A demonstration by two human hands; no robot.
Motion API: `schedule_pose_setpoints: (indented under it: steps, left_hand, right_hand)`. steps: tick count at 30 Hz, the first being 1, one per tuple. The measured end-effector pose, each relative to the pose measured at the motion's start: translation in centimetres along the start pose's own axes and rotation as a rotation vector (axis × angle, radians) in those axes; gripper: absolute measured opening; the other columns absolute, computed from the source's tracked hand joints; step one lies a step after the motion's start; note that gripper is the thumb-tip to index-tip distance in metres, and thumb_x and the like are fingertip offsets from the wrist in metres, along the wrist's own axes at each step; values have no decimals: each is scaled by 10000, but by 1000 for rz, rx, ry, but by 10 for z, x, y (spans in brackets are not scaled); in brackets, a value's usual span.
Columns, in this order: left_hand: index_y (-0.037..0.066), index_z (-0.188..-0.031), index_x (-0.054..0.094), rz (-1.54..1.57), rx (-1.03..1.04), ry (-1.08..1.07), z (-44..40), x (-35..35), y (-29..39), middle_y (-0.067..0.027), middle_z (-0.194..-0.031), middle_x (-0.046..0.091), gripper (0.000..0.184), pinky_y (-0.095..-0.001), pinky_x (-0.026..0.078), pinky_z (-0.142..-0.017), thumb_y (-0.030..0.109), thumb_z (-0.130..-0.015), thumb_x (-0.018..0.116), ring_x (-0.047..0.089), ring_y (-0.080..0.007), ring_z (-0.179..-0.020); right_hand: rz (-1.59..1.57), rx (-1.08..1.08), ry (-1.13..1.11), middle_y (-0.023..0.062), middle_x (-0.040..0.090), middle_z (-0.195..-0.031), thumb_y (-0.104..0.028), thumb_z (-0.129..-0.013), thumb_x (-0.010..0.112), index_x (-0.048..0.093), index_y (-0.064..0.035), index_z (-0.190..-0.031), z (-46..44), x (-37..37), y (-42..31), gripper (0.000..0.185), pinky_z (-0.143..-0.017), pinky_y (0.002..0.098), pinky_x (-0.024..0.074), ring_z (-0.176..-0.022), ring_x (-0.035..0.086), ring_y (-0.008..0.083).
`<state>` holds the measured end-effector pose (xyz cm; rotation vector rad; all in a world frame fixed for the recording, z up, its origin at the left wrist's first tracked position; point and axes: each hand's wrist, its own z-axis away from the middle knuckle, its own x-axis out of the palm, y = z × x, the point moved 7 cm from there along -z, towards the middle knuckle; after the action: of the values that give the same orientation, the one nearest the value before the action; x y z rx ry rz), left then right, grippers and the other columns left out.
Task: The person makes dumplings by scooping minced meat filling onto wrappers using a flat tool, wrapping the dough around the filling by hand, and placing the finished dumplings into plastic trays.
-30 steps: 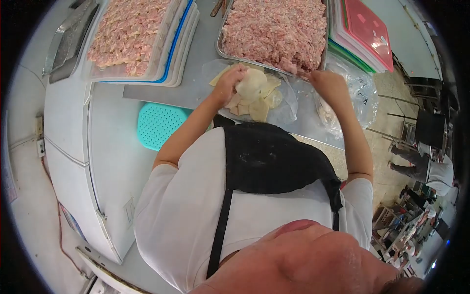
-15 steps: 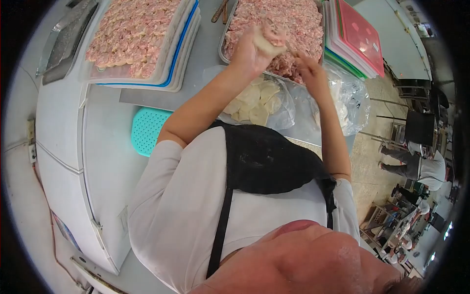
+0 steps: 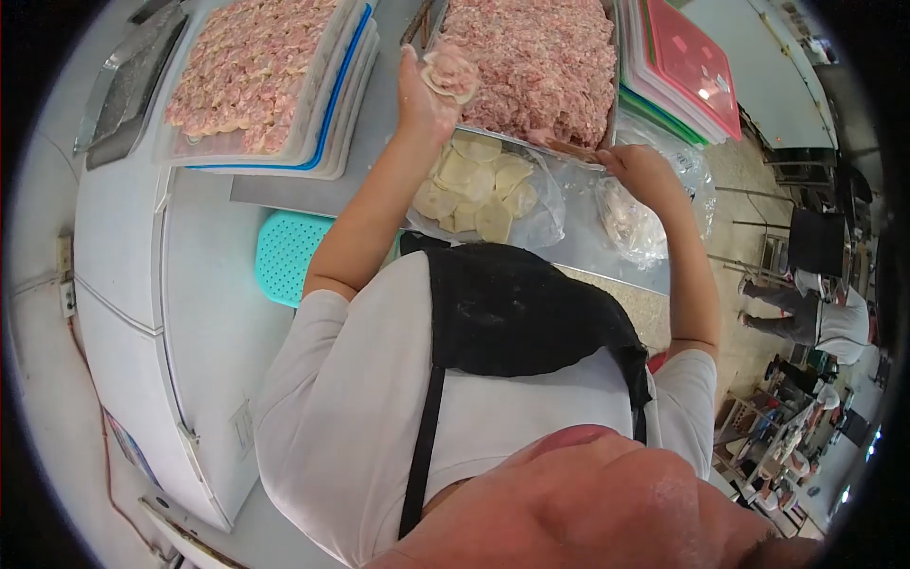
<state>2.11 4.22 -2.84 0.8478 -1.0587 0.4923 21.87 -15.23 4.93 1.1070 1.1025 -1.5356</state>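
My left hand [image 3: 425,102] is raised beside the left edge of the meat tray, fingers curled round a meat-filled dumpling [image 3: 450,74] with a pale wrapper. My right hand [image 3: 645,173] is at the tray's near right corner, closed on a thin brown spatula [image 3: 572,150]. The blade of the spatula lies along the near rim, touching the meat. Pinkish ground meat [image 3: 531,66] fills the metal tray [image 3: 612,95]. Below it, round dough wrappers [image 3: 479,185] lie in a loose pile on clear plastic.
At left, stacked plastic trays [image 3: 327,114] carry rows of filled dumplings [image 3: 246,71]. Coloured lids [image 3: 687,62] are stacked at right, near a crumpled plastic bag [image 3: 633,223]. A turquoise perforated basket [image 3: 289,254] sits below the table edge. Another person [image 3: 839,327] stands far right.
My left hand has moved left with the dumpling, away from above the meat. My right hand has shifted right and down, bringing the spatula to the tray's near rim.
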Motion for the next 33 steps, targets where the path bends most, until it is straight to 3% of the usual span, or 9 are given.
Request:
schedule_pose_setpoints:
  steps: [3,6,11,14,18,20,23,29,33]
  left_hand:
    - [62,-1077,521,31,-75,-33,0,1,-21,-110,-885,575,560,-361,525,-678,555,-967,279,587,-269,-793]
    - [36,-1131,499,11,-48,-30,15,29,-33,-144,-973,564,576,-463,474,-803,556,-956,324,569,-311,-881]
    - [-2,-1095,527,-49,11,201,29,43,-24,-197,-996,577,621,-565,443,-902,581,-921,403,559,-364,-944]
    - [-1,-1018,566,58,8,-42,-1,28,-30,-206,-919,594,608,-548,452,-897,584,-898,449,569,-362,-915]
    - [7,-990,585,103,42,26,1,37,-36,-207,-908,606,495,-504,484,-870,485,-903,489,582,-341,-901]
    - [15,-1011,577,247,43,34,-2,32,-32,-207,-966,605,383,-472,499,-850,379,-895,556,585,-338,-938]
    - [19,-1116,558,-307,106,-226,29,67,-26,-175,-1070,591,354,-437,505,-844,200,-829,658,576,-306,-1034]
    - [32,-1253,516,-1456,571,-600,60,113,-24,-141,-1250,540,613,-327,421,-978,197,-722,772,515,-222,-1172]
    - [30,-1229,562,-1610,215,-331,51,88,-38,-113,-1206,569,659,-337,446,-939,281,-670,803,555,-219,-1106]
  right_hand:
    - [-308,159,-5,183,651,-788,-298,-924,523,665,-15,-875,-10,-4,-4,321,-691,431,485,-737,614,391]
    - [-638,-125,362,180,644,-848,-285,-914,541,666,-18,-951,-17,-4,-29,297,-683,409,484,-752,602,383]
    - [-34,-81,251,147,616,-845,-244,-901,549,633,-151,-1101,-16,-31,-41,236,-657,454,488,-781,628,341]
    - [-66,-137,359,117,587,-841,-222,-892,579,634,-145,-1124,4,-54,-66,250,-660,440,465,-748,602,332]
    - [-97,-276,424,151,589,-899,-222,-885,583,633,-132,-1114,-10,-33,-51,250,-661,427,472,-759,602,352]
    - [-297,-304,408,92,535,-717,-231,-936,546,635,-53,-1094,-5,-54,-36,254,-607,354,447,-654,568,248]
    - [-709,-131,283,-31,379,-611,-247,-985,494,631,15,-1086,-3,-55,-3,313,-553,230,360,-604,396,73]
    - [-688,-132,-2,97,557,-676,-269,-952,542,623,4,-1106,19,-48,-4,324,-618,295,442,-625,510,151]
    - [-665,-281,57,164,655,-864,-261,-934,568,607,-2,-1155,17,-33,-6,342,-722,307,476,-769,612,190]
